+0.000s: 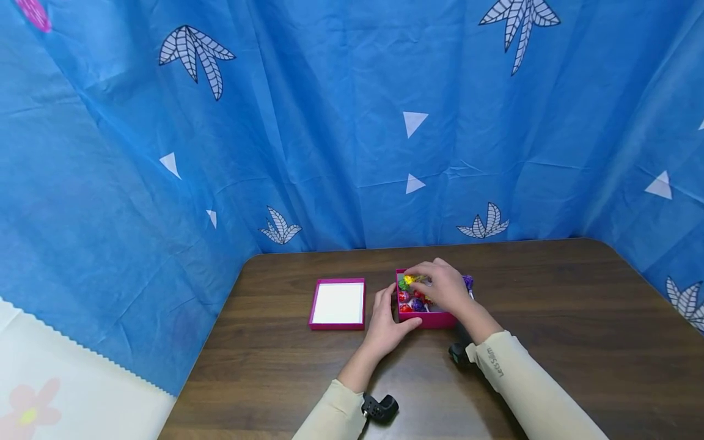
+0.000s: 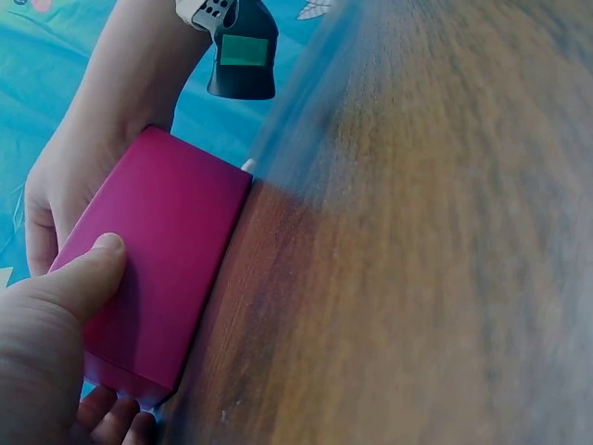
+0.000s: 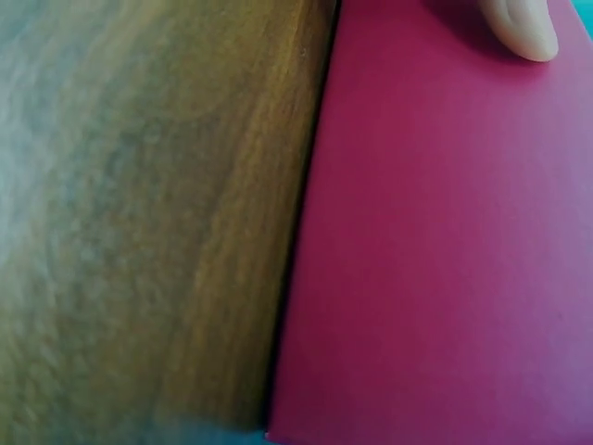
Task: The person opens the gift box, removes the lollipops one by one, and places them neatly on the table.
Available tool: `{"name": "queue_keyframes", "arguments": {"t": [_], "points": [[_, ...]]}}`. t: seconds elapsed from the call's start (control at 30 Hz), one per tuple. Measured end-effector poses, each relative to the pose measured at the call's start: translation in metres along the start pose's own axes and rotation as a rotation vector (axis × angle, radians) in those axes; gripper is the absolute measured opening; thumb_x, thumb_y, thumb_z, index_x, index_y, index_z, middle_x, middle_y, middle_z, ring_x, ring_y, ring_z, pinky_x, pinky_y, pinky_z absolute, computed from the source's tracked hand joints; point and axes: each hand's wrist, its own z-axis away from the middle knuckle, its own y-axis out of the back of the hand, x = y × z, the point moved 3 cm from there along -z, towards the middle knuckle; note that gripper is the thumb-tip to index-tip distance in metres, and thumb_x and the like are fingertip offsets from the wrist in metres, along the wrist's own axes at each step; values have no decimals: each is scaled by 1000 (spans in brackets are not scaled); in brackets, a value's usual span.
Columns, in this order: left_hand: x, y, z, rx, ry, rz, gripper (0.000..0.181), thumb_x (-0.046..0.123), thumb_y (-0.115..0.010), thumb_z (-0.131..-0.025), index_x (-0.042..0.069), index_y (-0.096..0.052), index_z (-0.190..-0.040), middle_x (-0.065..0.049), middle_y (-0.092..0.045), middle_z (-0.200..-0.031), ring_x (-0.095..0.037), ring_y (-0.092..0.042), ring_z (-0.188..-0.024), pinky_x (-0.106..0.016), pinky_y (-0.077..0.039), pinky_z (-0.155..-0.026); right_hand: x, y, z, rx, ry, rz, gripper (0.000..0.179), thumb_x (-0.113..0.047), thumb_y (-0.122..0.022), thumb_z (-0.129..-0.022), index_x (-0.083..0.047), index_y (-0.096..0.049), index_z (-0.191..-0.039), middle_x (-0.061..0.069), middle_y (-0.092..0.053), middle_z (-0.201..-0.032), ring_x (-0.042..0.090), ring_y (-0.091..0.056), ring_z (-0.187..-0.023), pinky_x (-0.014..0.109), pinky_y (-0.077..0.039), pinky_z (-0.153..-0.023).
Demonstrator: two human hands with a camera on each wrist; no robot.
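Observation:
A magenta box [image 1: 426, 320] stands on the table with several wrapped lollipops [image 1: 418, 304] inside. My left hand [image 1: 383, 330] grips its near left corner. The thumb [image 2: 97, 269] lies on the front wall, and the other fingers are round the left side. My right hand [image 1: 442, 286] reaches over the box from the right, its thumb and forefinger pinching at a yellow lollipop [image 1: 409, 279] near the back left corner. A purple lollipop [image 1: 468, 282] shows past the right hand, at the box's right side. The right wrist view shows mostly the front wall [image 3: 435, 241]; the right fingers are hidden there.
Left of the box lies a shallow magenta lid [image 1: 337, 327] with a white inside. The brown wooden table [image 1: 561, 318] reaches back to a blue patterned curtain [image 1: 352, 122]. Dark wrist cameras [image 1: 381, 408] sit low over the table.

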Motion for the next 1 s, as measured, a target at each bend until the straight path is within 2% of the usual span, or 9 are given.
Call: {"name": "queue_keyframes", "arguments": {"t": [0.27, 0.5, 0.6, 0.77, 1.0], "points": [[1, 0, 0, 3, 2, 11, 91, 44, -78, -85, 16, -28, -155, -8, -36, -151, -26, -43, -136, -51, -41, -114, -2, 8, 2, 107, 54, -25, 38, -21, -83, -82, -26, -74, -118, -1, -74, -116, 13, -50, -82, 25, -45, -66], [0, -2, 1, 5, 17, 5, 91, 44, -78, -84, 17, -28, -155, -7, -36, -152, -25, -42, -138, -51, -41, -114, 2, 22, 9, 206, 55, -27, 35, -18, -83, -82, -27, -76, -116, -1, -73, -114, 15, -56, -88, 26, -46, -68], [1, -2, 1, 7, 22, 5, 91, 44, -78, -84, 18, -28, -155, -7, -36, -152, -25, -41, -138, -51, -40, -115, 6, 28, 12, 228, 29, -33, 34, -18, -82, -82, -25, -76, -115, 1, -73, -115, 17, -57, -88, 27, -47, -68], [1, -1, 1, 10, 27, 6, 92, 44, -79, -84, 18, -28, -155, -6, -36, -152, -25, -41, -138, -51, -41, -115, 15, 35, 16, 218, -73, -100, 31, -20, -79, -86, -22, -73, -116, 4, -73, -114, 17, -55, -80, 27, -46, -67], [1, -3, 0, 12, 28, -8, 92, 45, -78, -84, 19, -28, -155, -6, -36, -152, -25, -41, -138, -51, -41, -114, 35, 39, 26, 203, -163, -177, 31, -22, -76, -89, -20, -69, -119, 7, -70, -110, 18, -51, -74, 21, -46, -61]]}}
